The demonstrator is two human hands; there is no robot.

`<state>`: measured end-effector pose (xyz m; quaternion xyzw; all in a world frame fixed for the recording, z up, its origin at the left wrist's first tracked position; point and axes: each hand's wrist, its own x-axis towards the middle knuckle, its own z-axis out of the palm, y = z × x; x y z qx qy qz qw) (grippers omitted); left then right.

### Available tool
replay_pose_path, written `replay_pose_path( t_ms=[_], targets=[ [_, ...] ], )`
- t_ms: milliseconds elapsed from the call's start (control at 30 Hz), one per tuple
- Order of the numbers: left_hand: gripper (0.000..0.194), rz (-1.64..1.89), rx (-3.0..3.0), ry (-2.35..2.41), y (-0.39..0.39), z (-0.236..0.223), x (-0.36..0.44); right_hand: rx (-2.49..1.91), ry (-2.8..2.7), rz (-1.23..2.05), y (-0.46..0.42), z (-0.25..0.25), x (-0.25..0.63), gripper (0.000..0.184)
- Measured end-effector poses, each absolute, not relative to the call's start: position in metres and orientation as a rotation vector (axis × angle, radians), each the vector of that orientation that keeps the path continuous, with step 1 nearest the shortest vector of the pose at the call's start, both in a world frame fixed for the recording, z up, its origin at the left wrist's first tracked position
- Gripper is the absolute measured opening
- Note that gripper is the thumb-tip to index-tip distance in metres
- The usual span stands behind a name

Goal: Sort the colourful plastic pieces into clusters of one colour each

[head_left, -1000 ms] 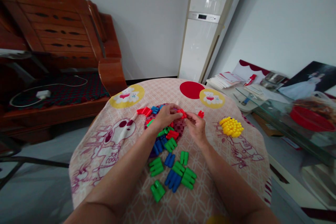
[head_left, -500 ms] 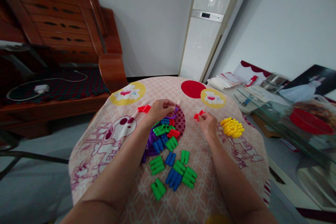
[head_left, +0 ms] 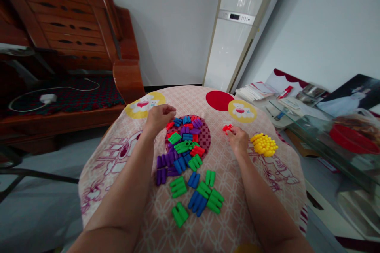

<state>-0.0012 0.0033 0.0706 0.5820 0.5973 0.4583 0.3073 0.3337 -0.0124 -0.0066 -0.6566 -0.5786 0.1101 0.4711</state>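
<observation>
Head view, right hand [head_left: 238, 140] nearly closed, pinching red blocks [head_left: 227, 128]

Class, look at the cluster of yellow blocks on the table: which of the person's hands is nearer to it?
Right. The right hand is close by, just left of the yellow blocks; the left hand is much farther left, beyond the mixed-colour blocks.

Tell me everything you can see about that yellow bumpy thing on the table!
The bright yellow, plastic-looking cluster is a roundish clump of many short, knobbly pieces with rounded tips, close together. It looks a little shiny. I can't tell whether they're joined or piled. It lies on the pale pink patterned cloth, over part of a purple line drawing, close beside the bare right hand, which isn't holding it.
</observation>
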Motion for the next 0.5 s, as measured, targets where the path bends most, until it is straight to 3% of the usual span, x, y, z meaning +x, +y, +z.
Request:
replay_pose_path(
  t_ms=[200,500],
  targets=[
    [0.022,1.02,1.747,2.094,0.01,0.054,-0.045,-1.624,-1.429,0.147,-0.017,-0.001,0.331,0.029],
    [0.031,0.722,2.005,1.99,0.016,0.03,-0.045,-1.548,-1.552,0.059,-0.028,0.0,0.319,0.026]
  ],
)
